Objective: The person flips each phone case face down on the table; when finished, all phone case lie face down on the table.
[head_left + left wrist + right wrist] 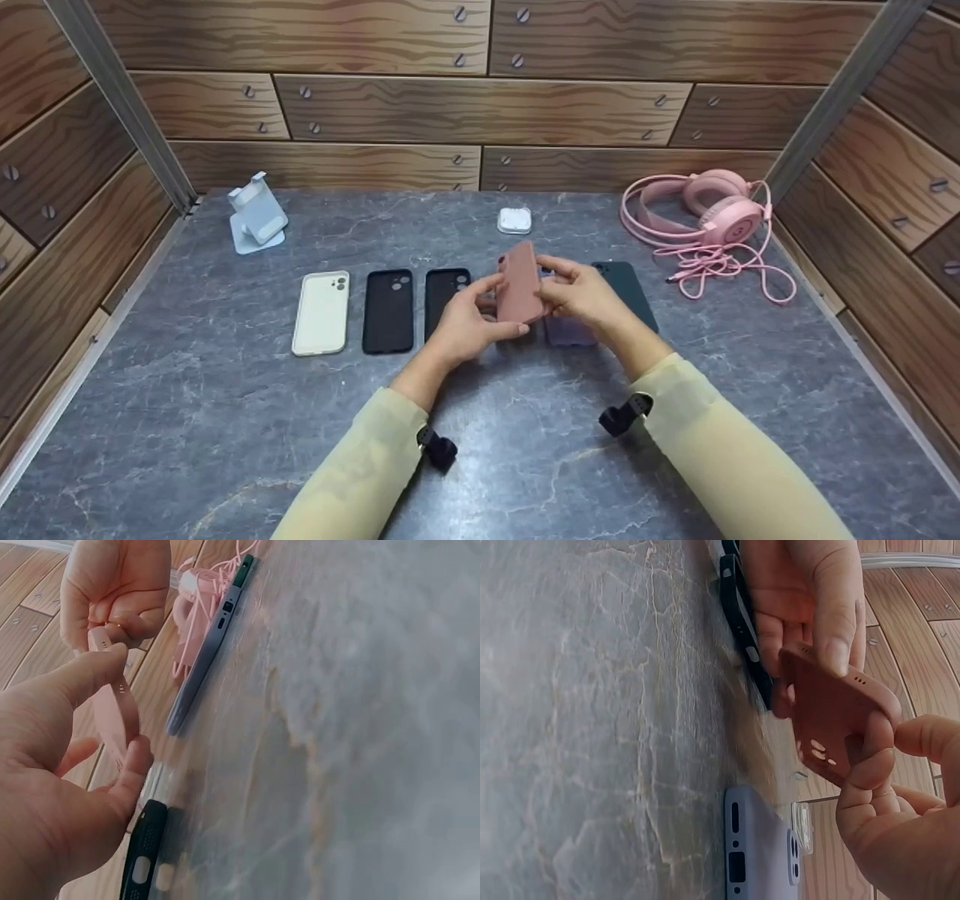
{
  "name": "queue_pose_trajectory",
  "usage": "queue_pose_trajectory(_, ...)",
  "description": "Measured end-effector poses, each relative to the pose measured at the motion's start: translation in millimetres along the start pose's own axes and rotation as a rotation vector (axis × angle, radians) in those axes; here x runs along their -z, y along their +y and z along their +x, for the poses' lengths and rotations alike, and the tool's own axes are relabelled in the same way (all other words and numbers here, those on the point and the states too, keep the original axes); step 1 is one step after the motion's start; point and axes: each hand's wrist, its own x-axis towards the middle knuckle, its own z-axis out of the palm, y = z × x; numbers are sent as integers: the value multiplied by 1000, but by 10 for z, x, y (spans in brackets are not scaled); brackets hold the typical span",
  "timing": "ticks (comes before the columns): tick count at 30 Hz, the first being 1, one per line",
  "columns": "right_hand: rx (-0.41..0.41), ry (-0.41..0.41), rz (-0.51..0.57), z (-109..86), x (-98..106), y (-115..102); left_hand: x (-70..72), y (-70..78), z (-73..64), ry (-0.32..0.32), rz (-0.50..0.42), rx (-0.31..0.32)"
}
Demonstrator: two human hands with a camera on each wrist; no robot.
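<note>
Both hands hold a pink phone case (519, 289), lifted and tilted above the middle of a row of phone cases. My left hand (469, 319) grips its lower and left edges, the thumb pressing the edge with small holes in the right wrist view. The right hand (581, 294) pinches the opposite side between thumb and curled fingers. Its hollow inner side and camera holes show in the right wrist view. Below the hands lie a black case (442, 289), partly covered by the left hand, and a lavender case (761, 847), partly covered by the right.
Left in the row are a white case (321, 313) and another black case (388, 311); a dark green case (634, 289) is at the right. Farther back stand a light blue phone stand (259, 214), a small white box (514, 220) and pink headphones (724, 217) with a coiled cable.
</note>
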Motion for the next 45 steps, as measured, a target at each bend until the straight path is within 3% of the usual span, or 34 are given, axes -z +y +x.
queue_pose_trajectory(14, 27, -47, -39, -20, -50, 96, 96, 9, 21, 106, -85, -15)
queue_pose_trajectory(23, 27, -79, -144, 7, -52, 129, 102, -17, 76, 187, -26, 15)
queue_pose_trajectory(34, 32, -55, -301, 30, -73, 170, 129, -25, 140, 160, 97, 31)
queue_pose_trajectory(45, 105, -16, -414, 80, -126, 252, 115, -83, 182, 134, 170, 0)
